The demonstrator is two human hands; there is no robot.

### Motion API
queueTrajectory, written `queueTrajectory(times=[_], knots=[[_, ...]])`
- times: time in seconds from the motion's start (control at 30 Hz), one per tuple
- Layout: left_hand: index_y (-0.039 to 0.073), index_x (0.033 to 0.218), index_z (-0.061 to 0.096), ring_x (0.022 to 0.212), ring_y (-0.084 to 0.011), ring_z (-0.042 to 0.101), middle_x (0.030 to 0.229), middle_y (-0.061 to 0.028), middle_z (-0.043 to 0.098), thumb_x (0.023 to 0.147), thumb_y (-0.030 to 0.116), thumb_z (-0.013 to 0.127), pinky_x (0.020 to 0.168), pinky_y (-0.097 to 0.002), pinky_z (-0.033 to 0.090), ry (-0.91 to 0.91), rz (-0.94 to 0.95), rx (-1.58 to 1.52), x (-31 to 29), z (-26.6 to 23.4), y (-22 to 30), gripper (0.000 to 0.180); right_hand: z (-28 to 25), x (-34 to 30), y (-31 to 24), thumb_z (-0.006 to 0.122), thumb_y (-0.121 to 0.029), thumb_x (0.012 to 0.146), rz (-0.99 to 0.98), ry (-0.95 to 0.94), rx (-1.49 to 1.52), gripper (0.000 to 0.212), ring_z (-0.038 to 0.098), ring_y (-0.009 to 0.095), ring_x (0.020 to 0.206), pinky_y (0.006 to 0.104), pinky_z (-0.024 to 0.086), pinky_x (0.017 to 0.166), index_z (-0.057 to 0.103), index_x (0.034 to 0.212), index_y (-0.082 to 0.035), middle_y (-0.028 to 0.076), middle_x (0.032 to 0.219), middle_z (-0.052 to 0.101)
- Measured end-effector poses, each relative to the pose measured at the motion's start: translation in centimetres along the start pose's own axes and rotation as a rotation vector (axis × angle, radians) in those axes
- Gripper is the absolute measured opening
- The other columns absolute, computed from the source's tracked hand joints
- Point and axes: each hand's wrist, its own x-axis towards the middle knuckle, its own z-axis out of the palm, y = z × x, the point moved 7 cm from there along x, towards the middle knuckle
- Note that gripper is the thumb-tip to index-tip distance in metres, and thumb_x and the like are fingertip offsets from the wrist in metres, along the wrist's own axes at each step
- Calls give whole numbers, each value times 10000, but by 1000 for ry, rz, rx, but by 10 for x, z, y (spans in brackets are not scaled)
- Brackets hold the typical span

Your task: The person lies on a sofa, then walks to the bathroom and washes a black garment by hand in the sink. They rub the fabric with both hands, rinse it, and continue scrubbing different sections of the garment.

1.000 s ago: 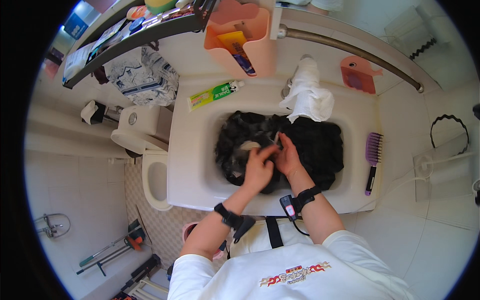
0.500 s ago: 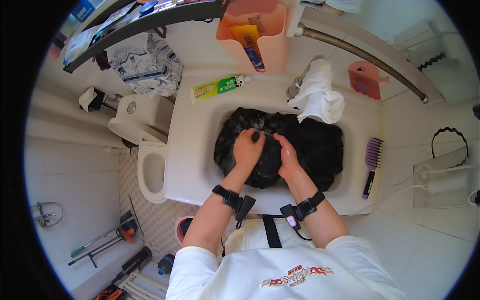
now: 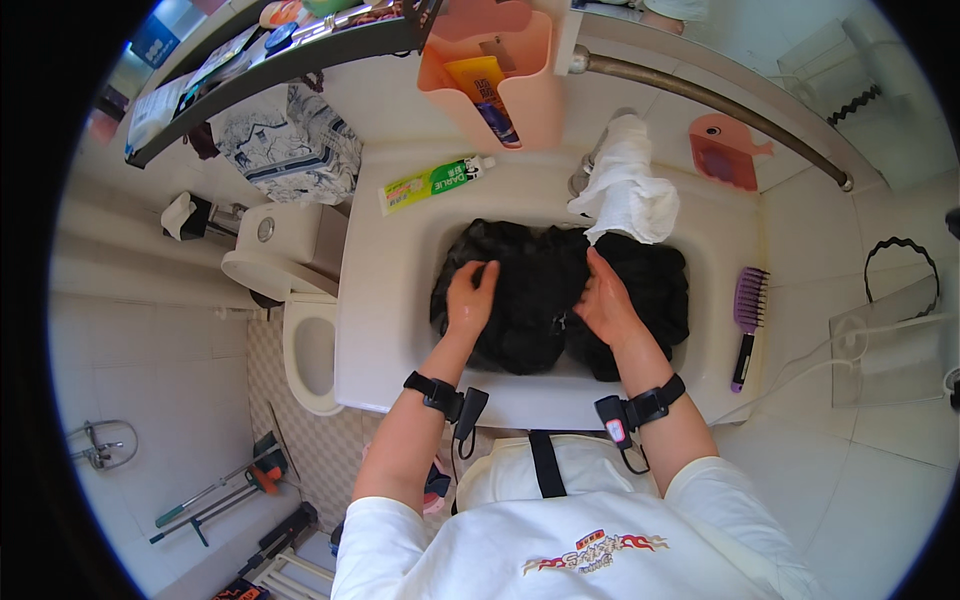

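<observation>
A bundle of wet black cloth (image 3: 530, 300) fills the basin of the white sink (image 3: 385, 300). Against its left part rests my left hand (image 3: 471, 297), fingers slightly bent and apart, not gripping a fold. My right hand (image 3: 607, 302) is over the right part, fingers stretched toward the faucet and palm turned inward. Black cloth spreads between the two hands, with a small wet glint beside the right one. Just beyond my right fingertips, a white cloth (image 3: 632, 200) hangs over the faucet (image 3: 582, 180).
A green and yellow toothpaste tube (image 3: 432, 184) lies on the sink's back rim. The purple hairbrush (image 3: 748, 315) rests on the right rim. Above are a pink holder (image 3: 530, 95), a pink fish-shaped holder (image 3: 722, 155) and a metal bar (image 3: 700, 100). A toilet (image 3: 315, 350) stands left.
My hands have moved apart, the left one leftward and the right one rightward. The left hand has let go of the bunched black cloth it was pinching.
</observation>
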Motion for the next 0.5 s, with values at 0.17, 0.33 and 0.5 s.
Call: queueTrajectory(times=[0.17,0.33,0.5], knots=[[129,1418,360,1016,-439,583,1240,-258,467,894,379,603,819,-499,504,-213,8,496,-45,48,2,629,-7,36,23,554,-268,927,-702,-112,-1412,607,366,373,1365,400,308,1122,336,1468,-98,233,1463,386],[162,1372,451,978,-425,608,1293,-216,441,783,130,673,837,-480,517,-436,135,716,-32,71,-41,630,-6,51,64,579,-231,910,-396,10,-2089,596,313,288,1405,412,256,1140,373,1461,-135,175,1494,369],[137,1243,596,987,-386,599,1231,-217,503,732,32,598,844,-424,514,-155,83,161,-23,39,42,522,-29,70,23,555,-326,930,-237,62,-811,447,567,176,1119,361,440,954,544,1335,-136,49,1238,611]])
